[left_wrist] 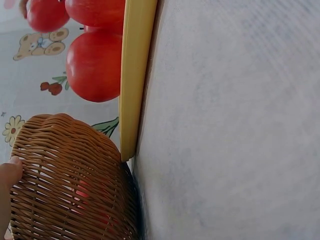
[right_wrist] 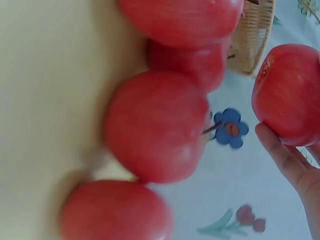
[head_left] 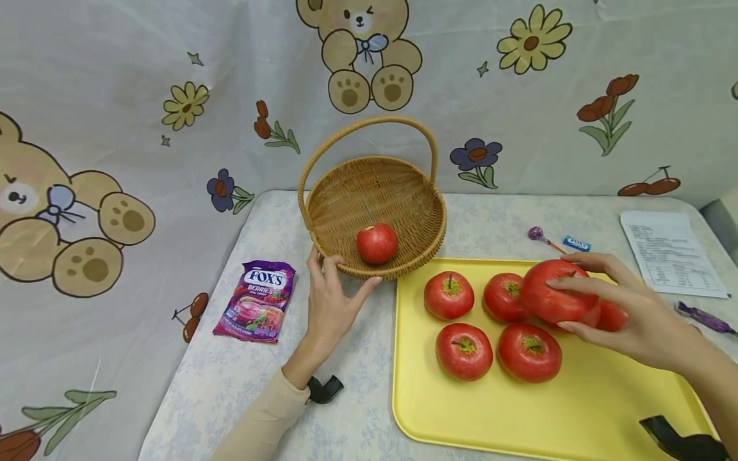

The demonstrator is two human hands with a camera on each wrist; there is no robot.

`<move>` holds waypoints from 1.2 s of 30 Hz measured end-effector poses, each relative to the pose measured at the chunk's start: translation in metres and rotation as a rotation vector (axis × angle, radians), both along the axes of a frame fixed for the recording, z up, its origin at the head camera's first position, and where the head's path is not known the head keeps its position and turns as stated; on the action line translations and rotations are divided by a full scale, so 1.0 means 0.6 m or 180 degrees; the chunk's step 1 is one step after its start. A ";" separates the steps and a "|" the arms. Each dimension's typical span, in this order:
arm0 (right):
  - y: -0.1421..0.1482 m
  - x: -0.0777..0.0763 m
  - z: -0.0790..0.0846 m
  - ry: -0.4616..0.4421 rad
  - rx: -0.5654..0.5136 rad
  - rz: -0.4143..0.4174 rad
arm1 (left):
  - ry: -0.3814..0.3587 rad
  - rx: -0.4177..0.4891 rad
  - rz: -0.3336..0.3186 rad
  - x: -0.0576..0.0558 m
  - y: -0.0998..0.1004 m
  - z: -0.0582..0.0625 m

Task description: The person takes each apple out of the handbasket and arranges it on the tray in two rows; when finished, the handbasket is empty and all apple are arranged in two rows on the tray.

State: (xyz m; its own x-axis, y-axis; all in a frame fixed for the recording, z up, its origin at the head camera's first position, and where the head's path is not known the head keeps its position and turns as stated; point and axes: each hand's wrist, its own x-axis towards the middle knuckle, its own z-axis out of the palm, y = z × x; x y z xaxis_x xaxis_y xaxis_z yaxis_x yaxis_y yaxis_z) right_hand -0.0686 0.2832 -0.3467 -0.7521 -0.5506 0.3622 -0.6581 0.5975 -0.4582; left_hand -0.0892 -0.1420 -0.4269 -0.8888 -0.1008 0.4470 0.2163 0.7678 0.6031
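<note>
A wicker basket [head_left: 369, 186] with an arched handle stands tilted toward me at the back of the table, with one red apple [head_left: 377, 243] inside. My left hand [head_left: 331, 304] grips the basket's front left rim, fingers over the edge and thumb along the front. In the left wrist view, the thumb shows against the basket's weave [left_wrist: 65, 165]. Above the yellow tray [head_left: 605, 410], my right hand [head_left: 646, 320] holds a red apple [head_left: 550, 288] between thumb and fingers. Several more apples [head_left: 464, 351] rest on the tray; the held apple and hand partly hide some.
A purple candy bag [head_left: 256, 301] lies left of the basket. Behind the tray are a lollipop [head_left: 536, 234], a small blue wrapped candy [head_left: 576, 243] and a printed white sheet [head_left: 671, 253]. A purple wrapped item [head_left: 706, 317] lies at the right edge. A patterned curtain [head_left: 242, 77] hangs behind the table.
</note>
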 end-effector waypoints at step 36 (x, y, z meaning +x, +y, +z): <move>0.082 0.131 -0.123 -0.0393 -0.0036 -0.0689 | 0.0012 0.0054 -0.0015 0.000 0.000 -0.003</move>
State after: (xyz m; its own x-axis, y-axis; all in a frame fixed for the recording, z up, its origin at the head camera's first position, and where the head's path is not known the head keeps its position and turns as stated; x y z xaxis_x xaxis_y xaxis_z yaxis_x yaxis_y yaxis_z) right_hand 0.0098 0.3325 -0.4205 -0.8910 -0.3682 0.2655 -0.4539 0.7128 -0.5347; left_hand -0.0892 -0.1419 -0.4284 -0.8876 -0.1041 0.4488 0.2224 0.7563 0.6153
